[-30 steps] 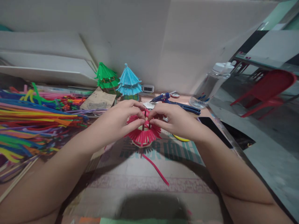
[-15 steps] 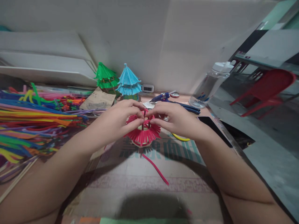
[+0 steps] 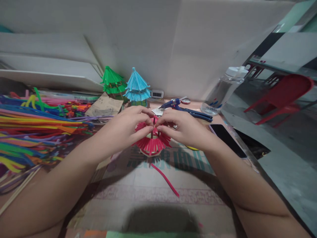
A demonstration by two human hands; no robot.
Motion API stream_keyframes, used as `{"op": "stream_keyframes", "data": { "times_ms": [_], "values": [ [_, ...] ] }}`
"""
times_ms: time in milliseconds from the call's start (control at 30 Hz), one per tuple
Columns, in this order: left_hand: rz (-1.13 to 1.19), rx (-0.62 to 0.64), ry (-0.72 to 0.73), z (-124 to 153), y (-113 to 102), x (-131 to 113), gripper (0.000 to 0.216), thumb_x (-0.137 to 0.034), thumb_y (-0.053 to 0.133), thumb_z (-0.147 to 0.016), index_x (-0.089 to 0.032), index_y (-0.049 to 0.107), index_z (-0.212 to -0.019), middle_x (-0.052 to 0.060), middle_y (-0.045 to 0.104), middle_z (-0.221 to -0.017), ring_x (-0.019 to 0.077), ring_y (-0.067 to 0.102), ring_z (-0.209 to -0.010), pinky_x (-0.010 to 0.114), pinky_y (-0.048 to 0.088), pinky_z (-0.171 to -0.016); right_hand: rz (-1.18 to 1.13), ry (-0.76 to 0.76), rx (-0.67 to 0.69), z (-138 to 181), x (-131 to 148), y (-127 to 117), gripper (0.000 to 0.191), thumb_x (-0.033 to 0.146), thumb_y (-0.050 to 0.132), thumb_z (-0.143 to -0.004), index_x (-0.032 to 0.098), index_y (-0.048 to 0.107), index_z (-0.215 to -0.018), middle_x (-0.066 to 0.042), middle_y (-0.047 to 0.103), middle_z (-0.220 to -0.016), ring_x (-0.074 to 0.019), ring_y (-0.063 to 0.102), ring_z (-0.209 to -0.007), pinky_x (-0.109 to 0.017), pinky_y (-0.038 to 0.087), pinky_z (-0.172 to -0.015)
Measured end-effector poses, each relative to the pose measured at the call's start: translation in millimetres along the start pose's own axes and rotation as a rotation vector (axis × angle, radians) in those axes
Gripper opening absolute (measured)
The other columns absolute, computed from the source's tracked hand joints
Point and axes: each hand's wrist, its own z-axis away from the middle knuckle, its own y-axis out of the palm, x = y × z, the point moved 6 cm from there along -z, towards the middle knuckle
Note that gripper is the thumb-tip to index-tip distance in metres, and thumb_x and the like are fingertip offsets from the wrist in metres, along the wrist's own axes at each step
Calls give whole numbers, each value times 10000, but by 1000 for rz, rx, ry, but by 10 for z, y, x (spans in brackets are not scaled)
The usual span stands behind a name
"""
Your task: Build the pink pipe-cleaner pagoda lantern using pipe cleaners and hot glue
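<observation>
A small red pavilion model (image 3: 151, 146), its fringed roof made of pipe cleaners, stands on the cardboard in front of me. My left hand (image 3: 135, 124) closes its thumb and fingers at the top of the model from the left. From the right, my right hand (image 3: 177, 125) pinches at the same spot, thumb and index finger almost meeting the left ones. Between the fingertips a bit of red pipe cleaner and dark upright sticks show; the exact grip is partly hidden. A loose red pipe cleaner (image 3: 165, 180) lies nearer to me on the cardboard (image 3: 119, 205).
Bundles of coloured pipe cleaners (image 3: 37, 125) cover the left side. Behind stand a green pavilion (image 3: 112, 81) and a blue pavilion (image 3: 137, 86). A blue glue gun (image 3: 172, 103), a water bottle (image 3: 223, 91) and a phone (image 3: 228, 140) lie or stand to the right.
My right hand has shifted very slightly at the model's top, and more of the phone shows beside my right forearm. The model stays in place.
</observation>
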Motion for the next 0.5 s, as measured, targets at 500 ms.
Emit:
{"op": "stream_keyframes", "data": {
  "times_ms": [500],
  "values": [
    [-82, -196, 12, 9, -192, -38, 243, -309, 554, -964, -178, 741, -882, 73, 718, -1068, 237, 647, -1027, 377, 476, -928, -30, 119, -321, 61, -158, -330, 177, 331, 637, -946, 184, 682, -1034, -20, 713, -868, -142, 622, -742, -253, 449, -671]
  ]
}}
